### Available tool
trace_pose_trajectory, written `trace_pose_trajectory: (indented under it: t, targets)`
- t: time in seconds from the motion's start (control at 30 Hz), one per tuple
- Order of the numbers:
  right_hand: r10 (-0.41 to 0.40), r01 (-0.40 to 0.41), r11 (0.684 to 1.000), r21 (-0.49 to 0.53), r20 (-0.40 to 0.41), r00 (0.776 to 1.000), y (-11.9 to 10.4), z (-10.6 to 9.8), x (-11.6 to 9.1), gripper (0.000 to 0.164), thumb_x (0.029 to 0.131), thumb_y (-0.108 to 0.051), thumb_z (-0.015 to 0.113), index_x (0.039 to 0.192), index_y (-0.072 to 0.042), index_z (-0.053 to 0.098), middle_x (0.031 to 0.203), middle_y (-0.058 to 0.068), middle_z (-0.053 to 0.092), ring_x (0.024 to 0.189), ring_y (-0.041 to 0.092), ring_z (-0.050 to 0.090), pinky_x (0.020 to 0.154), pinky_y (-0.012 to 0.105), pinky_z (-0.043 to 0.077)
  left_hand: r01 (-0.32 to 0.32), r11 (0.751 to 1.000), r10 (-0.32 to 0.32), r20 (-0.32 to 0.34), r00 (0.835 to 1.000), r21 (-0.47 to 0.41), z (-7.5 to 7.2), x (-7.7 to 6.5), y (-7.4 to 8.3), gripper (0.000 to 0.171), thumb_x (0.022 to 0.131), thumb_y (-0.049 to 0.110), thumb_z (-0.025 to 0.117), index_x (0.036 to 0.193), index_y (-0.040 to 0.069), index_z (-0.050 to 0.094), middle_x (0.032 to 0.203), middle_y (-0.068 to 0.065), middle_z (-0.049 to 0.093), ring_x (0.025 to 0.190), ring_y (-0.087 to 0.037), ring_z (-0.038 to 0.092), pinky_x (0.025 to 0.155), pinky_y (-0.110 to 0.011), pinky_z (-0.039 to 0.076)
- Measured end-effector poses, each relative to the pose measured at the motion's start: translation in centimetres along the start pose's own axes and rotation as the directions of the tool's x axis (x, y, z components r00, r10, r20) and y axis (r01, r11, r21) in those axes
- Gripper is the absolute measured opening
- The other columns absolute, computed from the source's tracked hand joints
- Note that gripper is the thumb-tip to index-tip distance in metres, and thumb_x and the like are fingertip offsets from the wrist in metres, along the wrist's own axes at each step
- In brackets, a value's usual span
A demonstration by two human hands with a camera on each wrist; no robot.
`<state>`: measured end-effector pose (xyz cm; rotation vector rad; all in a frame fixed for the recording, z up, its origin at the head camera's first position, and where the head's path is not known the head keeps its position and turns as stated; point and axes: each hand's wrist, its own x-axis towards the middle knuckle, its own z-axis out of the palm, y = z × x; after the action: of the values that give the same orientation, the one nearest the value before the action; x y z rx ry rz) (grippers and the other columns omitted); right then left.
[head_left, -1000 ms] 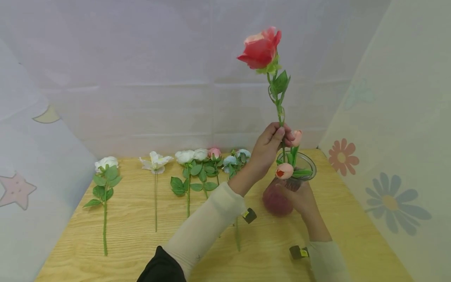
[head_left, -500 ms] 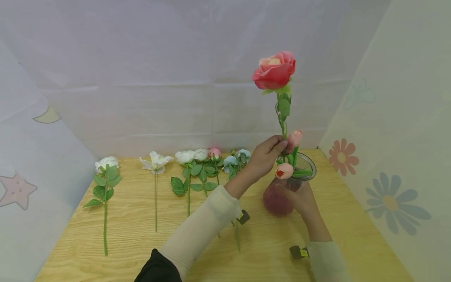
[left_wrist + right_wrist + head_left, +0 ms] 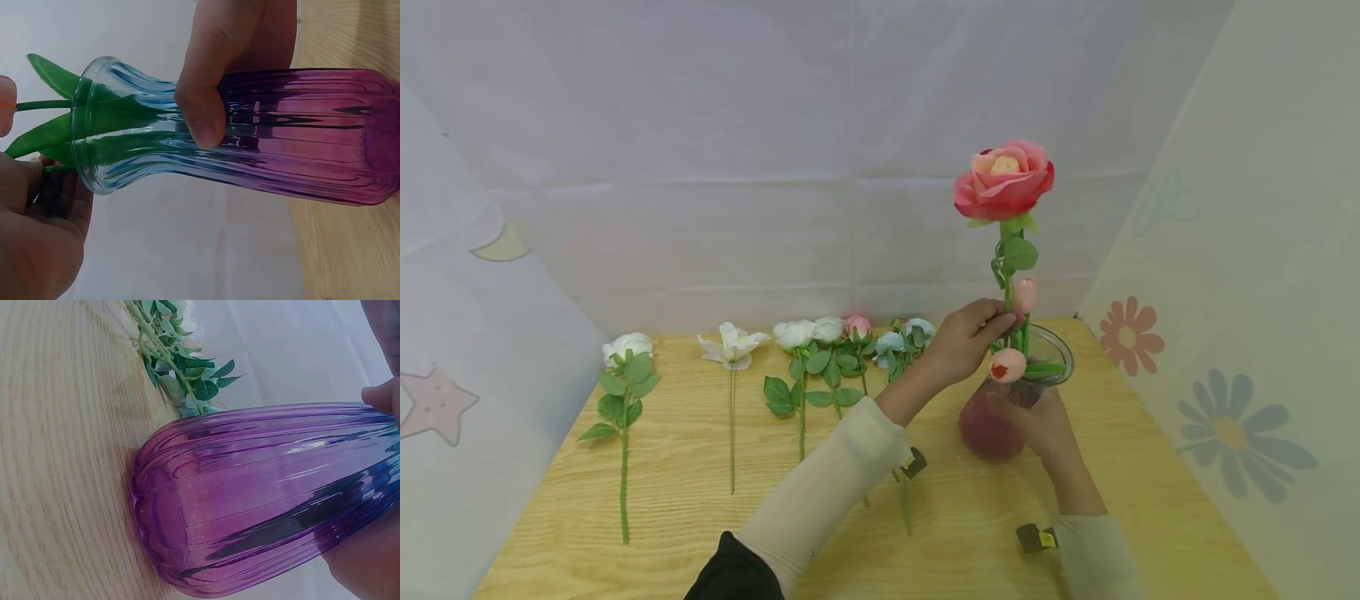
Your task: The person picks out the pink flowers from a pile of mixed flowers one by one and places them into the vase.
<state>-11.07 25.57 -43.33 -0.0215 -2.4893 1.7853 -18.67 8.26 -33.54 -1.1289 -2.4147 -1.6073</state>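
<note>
In the head view my left hand point(image 3: 964, 343) pinches the green stem of a large coral-pink rose point(image 3: 1004, 187), held upright over the vase mouth. The left wrist view has these fingers right at the rim, their tips partly hidden behind it. My right hand point(image 3: 1043, 423) grips the neck of the ribbed glass vase point(image 3: 300, 137), thumb across its front. Clear blue at the top, the glass turns purple-pink toward its base, which stands on the table. Two pale pink tulips point(image 3: 1007, 365) lean out of the mouth, their green leaves point(image 3: 119, 112) showing through the glass.
On the wooden table point(image 3: 685, 517), left of the vase, lie a white rose point(image 3: 627, 348), a white open-petalled flower point(image 3: 732, 346), and a cluster of white, pink and light blue flowers point(image 3: 827, 333). Pale cloth walls point(image 3: 737, 167) stand behind and at both sides.
My left hand has lowered the rose toward the vase mouth, and the bloom has come down, shifted right and turned more upright. My right hand stays on the vase.
</note>
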Motion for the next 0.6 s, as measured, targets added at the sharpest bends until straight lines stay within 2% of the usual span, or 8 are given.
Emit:
trace_pose_trajectory:
  t: [0.17, 0.33, 0.47, 0.6]
  targets:
    - [0.001, -0.001, 1.0, -0.006, -0.006, 1.0, 0.02, 0.04, 0.03, 0.083, 0.092, -0.023, 0.075, 0.158, -0.013, 0.026, 0.155, 0.012, 0.041, 0.146, 0.03, 0.035, 0.119, 0.056, 0.026, -0.001, 0.989, -0.002, 0.02, 1.0, 0.148, -0.04, 0.3, 0.1, 0.03, 0.108, 0.029, 0.049, 0.115, 0.012, 0.072, 0.113, 0.0, 0.067, 0.103, -0.01, 0.06, 0.086, -0.019, 0.046]
    - [-0.009, 0.009, 1.0, -0.017, -0.013, 1.0, 0.1, 0.1, 0.08, 0.079, 0.092, -0.023, 0.074, 0.157, -0.013, 0.029, 0.153, 0.013, 0.044, 0.144, 0.03, 0.038, 0.118, 0.057, 0.029, -0.026, 0.955, 0.006, 0.069, 0.998, 0.297, 0.07, 0.77, 0.07, 0.037, 0.11, 0.032, 0.043, 0.095, 0.011, 0.069, 0.096, -0.001, 0.065, 0.097, -0.016, 0.059, 0.089, -0.027, 0.044]
    - [-0.016, 0.016, 1.0, -0.018, -0.019, 1.0, 0.09, 0.15, 0.05, 0.082, 0.092, -0.022, 0.074, 0.158, -0.013, 0.027, 0.155, 0.013, 0.041, 0.146, 0.032, 0.035, 0.118, 0.058, 0.027, -0.087, 0.927, 0.055, 0.096, 0.994, 0.364, 0.27, 0.84, -0.11, 0.038, 0.11, 0.028, 0.044, 0.085, 0.01, 0.066, 0.089, -0.003, 0.063, 0.096, -0.019, 0.059, 0.097, -0.03, 0.044]
    - [-0.004, 0.004, 1.0, -0.011, -0.016, 1.0, 0.02, 0.15, -0.04, 0.084, 0.092, -0.023, 0.074, 0.159, -0.014, 0.025, 0.154, 0.014, 0.041, 0.145, 0.033, 0.036, 0.117, 0.059, 0.028, -0.169, 0.907, 0.142, 0.098, 0.985, 0.386, 0.54, 0.71, -0.36, 0.035, 0.108, 0.022, 0.051, 0.08, 0.008, 0.066, 0.085, -0.004, 0.064, 0.092, -0.019, 0.06, 0.089, -0.025, 0.047]
